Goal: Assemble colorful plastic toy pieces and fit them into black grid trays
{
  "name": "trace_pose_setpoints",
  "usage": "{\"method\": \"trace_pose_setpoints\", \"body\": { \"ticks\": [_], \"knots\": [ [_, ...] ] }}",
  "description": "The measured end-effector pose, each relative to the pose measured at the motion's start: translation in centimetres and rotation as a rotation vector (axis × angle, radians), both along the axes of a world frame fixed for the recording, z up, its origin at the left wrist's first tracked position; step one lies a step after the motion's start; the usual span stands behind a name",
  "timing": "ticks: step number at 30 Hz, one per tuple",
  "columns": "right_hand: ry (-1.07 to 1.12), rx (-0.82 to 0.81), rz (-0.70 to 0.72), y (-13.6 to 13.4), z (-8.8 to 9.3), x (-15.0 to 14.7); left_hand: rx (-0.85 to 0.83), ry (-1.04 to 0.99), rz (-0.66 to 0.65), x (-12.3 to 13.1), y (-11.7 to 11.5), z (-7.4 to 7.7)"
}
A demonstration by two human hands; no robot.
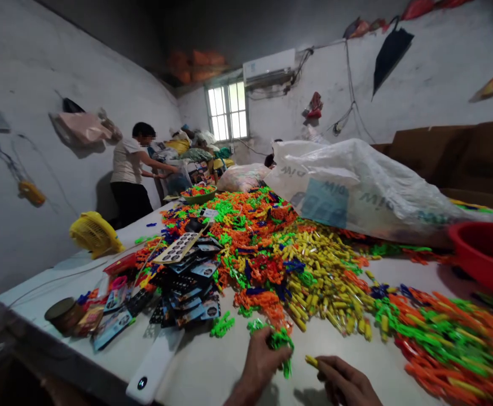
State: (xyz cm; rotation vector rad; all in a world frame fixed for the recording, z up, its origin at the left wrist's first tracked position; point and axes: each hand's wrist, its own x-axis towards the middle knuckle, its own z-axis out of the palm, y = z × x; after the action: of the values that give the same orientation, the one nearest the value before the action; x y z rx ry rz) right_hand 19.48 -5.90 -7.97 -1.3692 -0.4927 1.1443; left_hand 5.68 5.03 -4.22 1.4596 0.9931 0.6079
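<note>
My left hand (pixel 260 360) is closed on a bright green plastic piece (pixel 282 341) with thin limb-like parts, near the table's front edge. To its right, my right hand (pixel 344 379) pinches a small yellow tube (pixel 311 361) between thumb and fingertips. The two hands are apart. Just beyond them spreads a heap of similar yellow tubes (pixel 329 276). Orange pieces (pixel 267 307) and a loose green piece (pixel 221 325) lie close to my left hand. What exactly the plastic pieces are is too small to tell.
Stacked dark printed packets (pixel 189 299) and a sticker sheet (pixel 181 246) lie left of the heap, by a white device (pixel 153 369). A red basin (pixel 485 254) and a large plastic bag (pixel 356 186) stand right. Another person (pixel 130 169) handles a bag at the far left.
</note>
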Motion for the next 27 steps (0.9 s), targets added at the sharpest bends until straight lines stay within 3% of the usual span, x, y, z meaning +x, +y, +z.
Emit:
{"method": "trace_pose_setpoints", "body": {
  "ticks": [4, 8, 15, 22, 27],
  "knots": [
    [0.070, 0.049, -0.094, -1.4, 0.5, -1.5, -0.272, -0.221, 0.116, 0.5, 0.1, 0.7],
    [0.122, 0.093, -0.118, -1.3, 1.3, -2.0, -0.463, -0.352, 0.079, 1.4, -0.1, 0.3],
    [0.234, 0.147, -0.208, -0.7, 1.1, -1.0, -0.526, -0.365, 0.065, 2.3, -0.6, 0.1],
    [0.435, 0.188, -0.168, -0.6, 0.6, -0.9, -0.598, -0.392, 0.097, 3.1, -1.7, -0.7],
    [0.428, 0.184, -0.222, -0.6, 0.4, -0.7, -0.634, -0.396, 0.132, 3.4, -2.0, -1.2]
  ]
}}
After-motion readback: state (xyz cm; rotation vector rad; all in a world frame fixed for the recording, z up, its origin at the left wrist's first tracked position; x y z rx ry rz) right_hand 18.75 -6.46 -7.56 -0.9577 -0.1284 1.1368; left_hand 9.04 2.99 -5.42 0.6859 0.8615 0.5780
